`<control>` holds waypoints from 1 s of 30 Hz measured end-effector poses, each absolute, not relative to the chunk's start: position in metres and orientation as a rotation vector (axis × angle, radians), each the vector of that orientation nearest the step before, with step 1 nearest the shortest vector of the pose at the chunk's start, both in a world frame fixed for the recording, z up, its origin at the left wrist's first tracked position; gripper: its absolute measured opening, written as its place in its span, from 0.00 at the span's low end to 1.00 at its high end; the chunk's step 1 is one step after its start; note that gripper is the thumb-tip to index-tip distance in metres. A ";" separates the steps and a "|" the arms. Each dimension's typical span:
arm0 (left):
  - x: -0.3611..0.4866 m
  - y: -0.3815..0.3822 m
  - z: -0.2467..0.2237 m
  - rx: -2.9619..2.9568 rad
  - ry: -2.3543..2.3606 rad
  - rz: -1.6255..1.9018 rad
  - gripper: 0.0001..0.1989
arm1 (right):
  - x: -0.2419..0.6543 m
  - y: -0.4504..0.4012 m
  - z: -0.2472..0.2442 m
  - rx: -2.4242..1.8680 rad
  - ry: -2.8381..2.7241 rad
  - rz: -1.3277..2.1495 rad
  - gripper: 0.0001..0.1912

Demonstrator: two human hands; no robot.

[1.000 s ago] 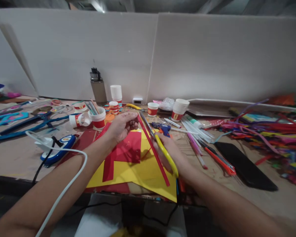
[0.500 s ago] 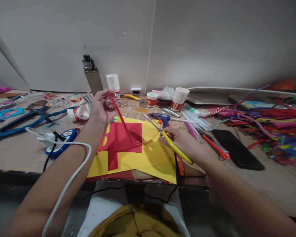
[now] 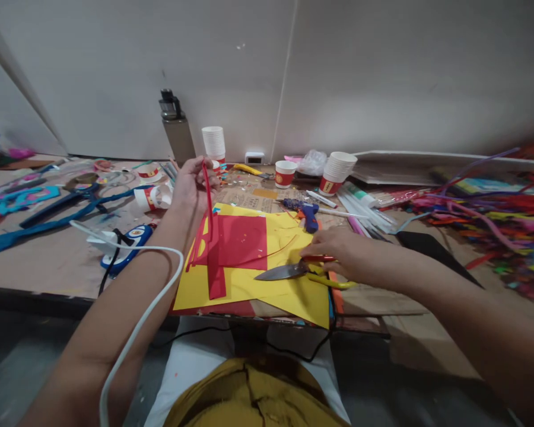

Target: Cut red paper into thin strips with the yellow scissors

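The left hand [image 3: 190, 187] pinches a narrow red paper strip [image 3: 209, 198] near its upper end, fingertips closed on it; the strip hangs above the wider red strip [image 3: 216, 276] and the red paper rectangle [image 3: 244, 240], both lying on the yellow sheets [image 3: 244, 296] at the bench's front edge; whether its lower end touches them, I cannot tell. The right hand [image 3: 338, 255] has its fingers curled around the handle end of the yellow-handled scissors [image 3: 279, 273]; the blades look closed together and point left, low over the yellow sheets; whether the thumb passes through a loop is hidden.

For good handling, a light pinch should serve best, since so thin a strip probably creases easily; the scissors are safest flat, closed and with their tips turned from the left hand; the blue glue gun [image 3: 310, 218] lies just beyond the right hand, so its nozzle deserves a wide berth in case it is hot; the white cable [image 3: 178, 270] crossing the left forearm could drag across loose paper, so slow movements seem wise.
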State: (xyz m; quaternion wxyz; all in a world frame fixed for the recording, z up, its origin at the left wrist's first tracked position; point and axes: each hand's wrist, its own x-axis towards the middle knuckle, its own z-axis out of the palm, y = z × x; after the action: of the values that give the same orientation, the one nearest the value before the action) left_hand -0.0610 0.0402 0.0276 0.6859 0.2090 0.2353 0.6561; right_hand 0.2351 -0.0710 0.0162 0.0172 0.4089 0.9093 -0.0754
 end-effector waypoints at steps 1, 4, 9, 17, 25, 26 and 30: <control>-0.063 0.040 0.029 0.460 0.499 1.453 0.10 | 0.229 -0.069 0.019 1.281 2.836 -0.204 0.17; -0.066 0.038 0.034 0.428 0.386 1.411 0.11 | 0.207 -0.060 0.022 1.404 2.929 -0.138 0.14; -0.064 0.036 0.037 0.489 0.426 1.439 0.10 | 0.173 -0.043 0.000 1.123 2.835 -0.149 0.09; -0.072 0.043 0.033 0.473 0.471 1.441 0.10 | 0.163 -0.033 -0.004 1.140 2.772 -0.075 0.06; -0.073 0.025 0.054 0.518 0.344 1.466 0.12 | 0.139 -0.011 0.047 1.744 2.735 -1.004 0.04; -0.073 0.023 0.055 0.521 0.312 1.463 0.13 | 0.127 -0.007 0.045 1.761 2.657 -1.239 0.04; -0.075 0.021 0.057 0.532 0.287 1.503 0.13 | 0.072 0.011 0.023 1.914 2.347 -1.903 0.08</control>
State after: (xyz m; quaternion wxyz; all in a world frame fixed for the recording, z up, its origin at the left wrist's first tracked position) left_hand -0.0750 0.0209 0.0571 0.6896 0.2377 0.1284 0.6719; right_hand 0.0722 0.0108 0.0226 -0.2156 0.5226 0.6408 -0.5195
